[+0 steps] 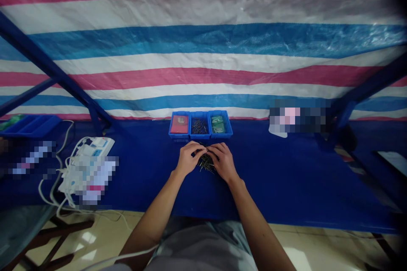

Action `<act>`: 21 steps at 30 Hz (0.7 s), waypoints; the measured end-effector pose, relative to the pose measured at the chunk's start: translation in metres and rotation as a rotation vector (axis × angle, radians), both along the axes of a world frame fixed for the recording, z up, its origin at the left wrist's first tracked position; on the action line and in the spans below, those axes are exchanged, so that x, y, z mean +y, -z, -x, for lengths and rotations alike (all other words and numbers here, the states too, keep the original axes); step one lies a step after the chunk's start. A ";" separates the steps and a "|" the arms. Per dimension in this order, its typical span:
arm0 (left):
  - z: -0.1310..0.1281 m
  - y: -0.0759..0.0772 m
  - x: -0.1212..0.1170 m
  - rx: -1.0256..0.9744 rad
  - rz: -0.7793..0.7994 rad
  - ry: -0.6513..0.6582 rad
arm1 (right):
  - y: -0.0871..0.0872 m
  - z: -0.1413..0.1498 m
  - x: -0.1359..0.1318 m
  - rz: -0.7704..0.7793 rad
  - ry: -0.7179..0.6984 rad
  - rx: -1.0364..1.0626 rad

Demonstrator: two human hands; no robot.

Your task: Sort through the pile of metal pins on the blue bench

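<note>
My left hand (188,159) and my right hand (224,161) meet fingertip to fingertip over a loose pile of thin dark metal pieces (207,165), which look like screws or nails. Both hands are closed in a pinch. Whatever lies between the fingertips is too small to make out. Just beyond them stand three joined blue bins. The left bin (170,129) holds something flat and red, the middle bin (200,136) holds more dark metal pieces, and the right bin (230,129) holds green-and-white packets.
On the left of the blue table (280,178) lies a white power strip (103,147) with tangled cables. A blurred-out item (284,120) is at the back right. Another blue tray (41,125) sits far left. Blue frame bars (70,80) slope before a striped sheet (203,42).
</note>
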State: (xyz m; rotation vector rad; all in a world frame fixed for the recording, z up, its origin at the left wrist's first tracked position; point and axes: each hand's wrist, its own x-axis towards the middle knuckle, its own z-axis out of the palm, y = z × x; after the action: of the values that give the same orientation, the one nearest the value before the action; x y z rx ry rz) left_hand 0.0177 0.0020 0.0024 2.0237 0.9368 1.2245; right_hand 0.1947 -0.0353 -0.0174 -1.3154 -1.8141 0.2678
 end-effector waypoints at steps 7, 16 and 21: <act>-0.001 -0.002 0.001 0.084 0.023 0.013 | 0.002 -0.004 0.001 -0.025 0.029 -0.007; 0.000 0.006 0.004 0.138 0.066 0.034 | -0.001 -0.002 0.000 -0.009 0.022 0.008; 0.001 0.007 0.006 0.170 0.074 0.034 | 0.001 -0.001 0.000 -0.006 0.016 0.042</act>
State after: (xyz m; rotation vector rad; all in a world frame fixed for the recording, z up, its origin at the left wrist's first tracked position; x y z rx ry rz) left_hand 0.0165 0.0083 -0.0051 2.1008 1.0077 0.9970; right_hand 0.1954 -0.0353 -0.0184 -1.3096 -1.7675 0.2794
